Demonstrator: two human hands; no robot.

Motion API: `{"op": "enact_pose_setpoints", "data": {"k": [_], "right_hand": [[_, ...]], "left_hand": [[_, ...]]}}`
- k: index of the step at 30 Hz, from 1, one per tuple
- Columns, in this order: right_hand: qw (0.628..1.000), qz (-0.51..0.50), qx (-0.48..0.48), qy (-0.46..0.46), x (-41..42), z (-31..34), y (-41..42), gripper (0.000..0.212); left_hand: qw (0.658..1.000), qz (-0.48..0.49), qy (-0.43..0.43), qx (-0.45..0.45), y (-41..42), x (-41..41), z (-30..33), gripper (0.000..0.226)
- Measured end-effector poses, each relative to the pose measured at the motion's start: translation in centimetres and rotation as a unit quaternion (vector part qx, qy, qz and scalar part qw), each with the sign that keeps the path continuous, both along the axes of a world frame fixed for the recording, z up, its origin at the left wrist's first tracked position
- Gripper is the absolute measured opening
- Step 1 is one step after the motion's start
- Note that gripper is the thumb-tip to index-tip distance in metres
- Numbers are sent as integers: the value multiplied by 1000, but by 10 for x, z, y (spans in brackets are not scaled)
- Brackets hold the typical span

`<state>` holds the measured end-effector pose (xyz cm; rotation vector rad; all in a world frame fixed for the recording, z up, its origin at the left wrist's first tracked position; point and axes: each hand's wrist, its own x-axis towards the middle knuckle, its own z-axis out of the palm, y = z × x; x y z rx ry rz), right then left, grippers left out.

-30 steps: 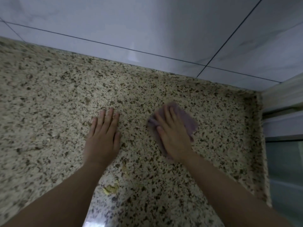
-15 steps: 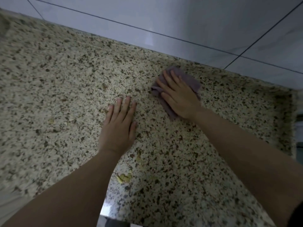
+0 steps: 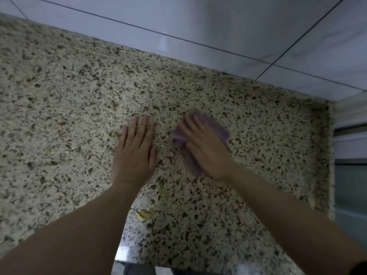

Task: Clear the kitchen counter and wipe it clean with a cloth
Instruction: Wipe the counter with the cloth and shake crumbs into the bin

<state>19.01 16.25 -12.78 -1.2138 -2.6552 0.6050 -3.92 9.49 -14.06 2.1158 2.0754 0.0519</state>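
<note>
Since half a second earlier, the right hand [image 3: 206, 147] and the purple cloth [image 3: 220, 129] had drawn back from the far edge by the wall to a spot nearer the middle of the granite counter [image 3: 59, 96], level with the left hand [image 3: 135, 153]. The left hand had kept its place on the stone.

The right hand lay palm down on top of the cloth, fingers extended and spread, pressing it flat to the counter rather than gripping it. Hand and cloth were blurred. Cloth showed beyond the fingertips, to the right of the hand and along the thumb side.

The left hand lay flat on the bare stone just left of the cloth, apart from it, fingers straight and close together, holding nothing.

Yellowish scraps [image 3: 146, 213] lay on the counter near the front edge, between the two forearms. Whether they were peel or leaf could not be told.

Pale grey wall tiles [image 3: 198, 20] with dark joints ran along the far side of the counter. A pale frame [image 3: 349, 120] stood at the counter's right end.
</note>
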Motion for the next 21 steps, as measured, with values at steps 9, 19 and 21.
{"op": "enact_pose_setpoints", "data": {"k": [9,19,21], "right_hand": [[989,-27,93,-110,29,-9,26,52],[981,-65,55,-175,73,-6,27,52],[973,-108,55,-198,89,-6,60,54]], "left_hand": [[1000,-3,8,5,0,0,0,61],[1000,-4,19,1,1,-1,-2,62],[1000,-5,30,3,1,-1,-3,62]]}}
